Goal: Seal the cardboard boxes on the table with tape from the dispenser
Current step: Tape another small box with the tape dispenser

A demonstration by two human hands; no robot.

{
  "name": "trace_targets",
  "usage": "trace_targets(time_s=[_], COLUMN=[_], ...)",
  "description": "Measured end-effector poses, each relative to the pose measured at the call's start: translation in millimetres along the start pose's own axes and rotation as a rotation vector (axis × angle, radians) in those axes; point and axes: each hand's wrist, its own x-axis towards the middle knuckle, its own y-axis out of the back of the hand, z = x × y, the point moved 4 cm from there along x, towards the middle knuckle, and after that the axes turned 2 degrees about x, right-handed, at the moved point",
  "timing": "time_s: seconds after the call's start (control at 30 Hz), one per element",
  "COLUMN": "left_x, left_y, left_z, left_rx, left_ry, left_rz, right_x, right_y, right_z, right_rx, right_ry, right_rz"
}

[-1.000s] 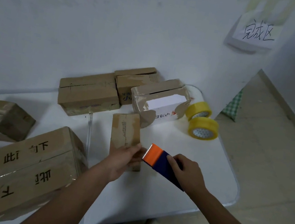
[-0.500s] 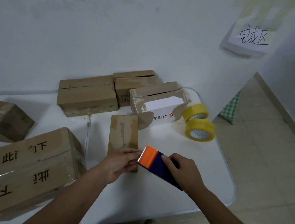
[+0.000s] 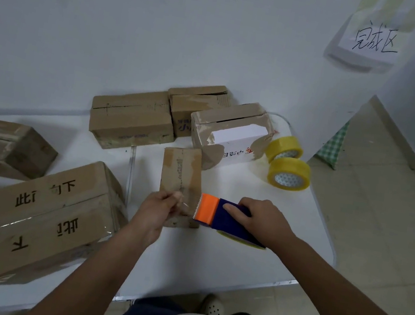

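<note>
A small narrow cardboard box (image 3: 181, 173) lies on the white table (image 3: 259, 221) in front of me. My right hand (image 3: 263, 221) grips a tape dispenser (image 3: 218, 215) with a blue body and an orange toothed head, held at the box's near right corner. My left hand (image 3: 160, 205) rests on the box's near end and pinches a clear strip of tape (image 3: 187, 205) that runs from the dispenser's head. The near end of the box is hidden under my left hand.
Several other cardboard boxes lie around: a large one with black characters (image 3: 45, 215) at the near left, one (image 3: 132, 118) at the back, a torn white-sided one (image 3: 229, 133) behind. Two yellow tape rolls (image 3: 289, 172) sit at the back right. The table's right edge drops to the floor.
My left hand has taken hold of the tape end and drawn it leftward over the box's near end. The dispenser has shifted slightly down toward the box.
</note>
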Motion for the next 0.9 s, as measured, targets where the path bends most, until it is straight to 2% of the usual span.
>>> trace_targets(time_s=[0.17, 0.3, 0.5, 0.77, 0.9], left_x=[8, 2, -6, -7, -6], left_y=[49, 56, 59, 74, 74], left_z=[2, -4, -14, -12, -23], left_rx=[0.01, 0.109, 0.122, 0.182, 0.115], left_ry=[-0.024, -0.058, -0.176, -0.207, -0.17], left_rz=[0.101, 0.136, 0.333, 0.386, 0.392], right_x=[-1, 6, 13, 14, 12], right_y=[5, 2, 3, 10, 6], right_z=[19, 10, -2, 6, 13], right_rx=[-0.082, -0.095, -0.17, -0.243, -0.234], right_ry=[-0.01, -0.014, -0.014, -0.013, -0.013], right_rz=[-0.032, -0.007, -0.035, -0.07, -0.079])
